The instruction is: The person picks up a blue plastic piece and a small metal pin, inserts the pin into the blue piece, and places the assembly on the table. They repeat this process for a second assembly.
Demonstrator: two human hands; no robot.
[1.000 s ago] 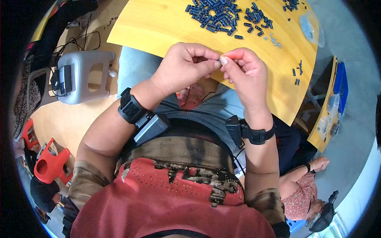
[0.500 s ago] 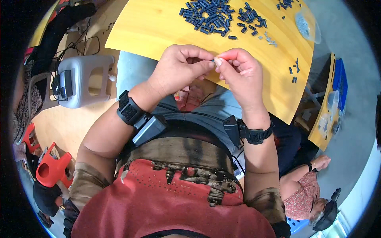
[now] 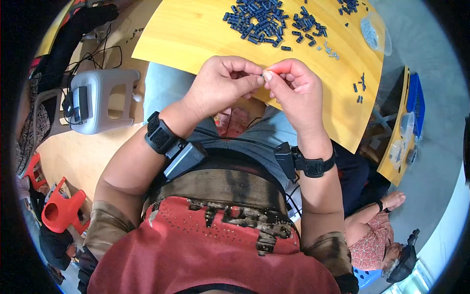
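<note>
At the near edge of the yellow table (image 3: pixel 196 36), my left hand (image 3: pixel 226 82) and my right hand (image 3: pixel 295 89) meet, thumbs and forefingers pinched together at the tips. Whatever small piece lies between them is almost wholly covered by the fingers. Beyond my hands spreads a large heap of small black plastic parts (image 3: pixel 257 22), with a looser group of the same parts (image 3: pixel 308 24) to its right. Several tiny silvery pieces (image 3: pixel 331 51) are scattered close to that group. A few black parts (image 3: pixel 361 88) lie apart, to the right of my right hand.
A clear round container (image 3: pixel 370 34) of small silvery pieces stands at the table's right edge. On the left is a grey plastic stool (image 3: pixel 100 100) with a black device on it; a red stool (image 3: pixel 63 208) is below. Another person (image 3: pixel 374 230) sits at the lower right.
My hands hold nearly the same pinched pose. The table and its parts have shifted slightly in the view, as has the other person at the right.
</note>
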